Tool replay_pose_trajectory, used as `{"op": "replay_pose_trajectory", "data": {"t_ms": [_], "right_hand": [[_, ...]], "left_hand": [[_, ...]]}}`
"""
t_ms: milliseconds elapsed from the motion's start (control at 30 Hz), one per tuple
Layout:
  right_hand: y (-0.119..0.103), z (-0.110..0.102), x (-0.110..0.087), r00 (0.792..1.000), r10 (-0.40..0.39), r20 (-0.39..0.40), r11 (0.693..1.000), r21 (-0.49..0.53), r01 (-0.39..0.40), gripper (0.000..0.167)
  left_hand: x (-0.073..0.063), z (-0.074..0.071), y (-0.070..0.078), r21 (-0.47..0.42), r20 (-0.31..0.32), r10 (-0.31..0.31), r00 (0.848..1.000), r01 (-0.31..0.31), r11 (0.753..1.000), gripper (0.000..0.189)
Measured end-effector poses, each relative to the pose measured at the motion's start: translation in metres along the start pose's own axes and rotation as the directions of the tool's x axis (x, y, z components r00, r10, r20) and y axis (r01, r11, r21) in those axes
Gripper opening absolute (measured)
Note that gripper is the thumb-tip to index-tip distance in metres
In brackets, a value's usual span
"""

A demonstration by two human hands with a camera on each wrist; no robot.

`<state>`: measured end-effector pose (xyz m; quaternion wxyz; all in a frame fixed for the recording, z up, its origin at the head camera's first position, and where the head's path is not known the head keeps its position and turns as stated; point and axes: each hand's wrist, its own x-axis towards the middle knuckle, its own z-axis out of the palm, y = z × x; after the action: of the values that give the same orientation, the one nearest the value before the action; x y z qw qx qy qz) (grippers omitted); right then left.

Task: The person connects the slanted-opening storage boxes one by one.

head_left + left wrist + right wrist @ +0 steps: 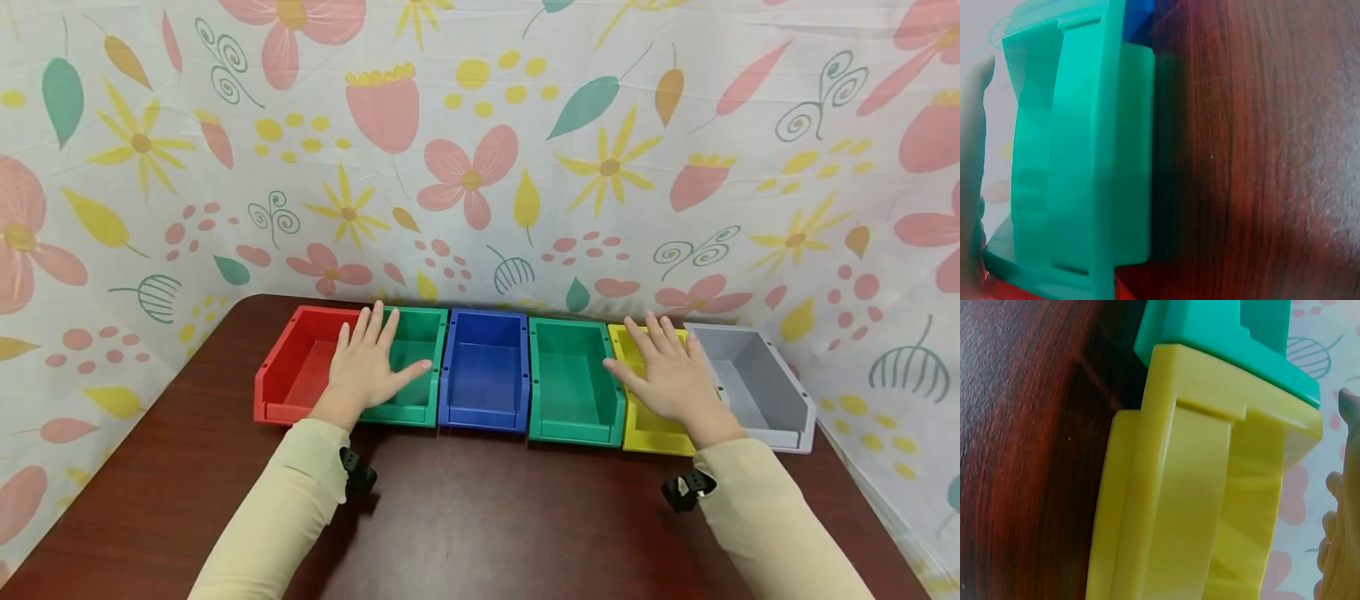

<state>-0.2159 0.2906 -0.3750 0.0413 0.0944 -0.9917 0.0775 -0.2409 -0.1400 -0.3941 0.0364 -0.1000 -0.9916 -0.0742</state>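
My left hand (366,364), fingers straight and thumb spread, hovers over the red bin (281,379) and the left green bin (422,346); it holds nothing. In the left wrist view that green bin (1075,144) fills the middle, with part of the hand (971,169) at the left edge. Over the yellow bin (647,429) and beside the grey bin (757,375) is my right hand (671,375), also flat with spread fingers and nothing in it. The right wrist view shows the yellow bin (1188,500) close up, the hand (1344,506) at the right edge.
Between the hands stand a blue bin (483,367) and a second green bin (573,379). All the bins form one row along the back of the dark brown table (480,525). Behind hangs a flowered cloth (480,108). A small black device (358,473) sits at each wrist.
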Motion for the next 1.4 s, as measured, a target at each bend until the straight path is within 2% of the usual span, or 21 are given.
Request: {"op": "replay_pose_trajectory", "data": {"t_ms": [300,533,967,1200,1400], "right_hand": [[-0.016,0.005,0.007,1.0,-0.022,-0.005,0.999,0.032,0.022,0.085],[-0.031,0.007,0.01,1.0,-0.026,0.006,0.996,0.089,0.025,0.087],[-0.056,0.009,0.023,0.999,-0.022,0.036,0.982,0.19,0.015,0.089],[-0.067,0.009,0.028,0.999,-0.025,0.048,0.956,0.293,0.01,0.086],[-0.078,0.005,0.032,0.999,-0.016,0.039,0.91,0.415,-0.002,0.084]], "left_hand": [[0.0,-0.004,-0.01,0.006,0.012,-0.002,1.0,0.002,1.0,0.103],[-0.003,-0.008,-0.016,-0.058,0.027,0.004,1.0,-0.002,0.998,0.104],[-0.006,-0.012,-0.034,-0.123,0.004,-0.003,1.0,0.004,0.992,0.101],[-0.008,-0.013,-0.043,-0.171,0.016,-0.009,1.0,0.012,0.985,0.101],[-0.01,-0.018,-0.051,-0.233,0.006,-0.023,1.0,0.024,0.972,0.099]]}}
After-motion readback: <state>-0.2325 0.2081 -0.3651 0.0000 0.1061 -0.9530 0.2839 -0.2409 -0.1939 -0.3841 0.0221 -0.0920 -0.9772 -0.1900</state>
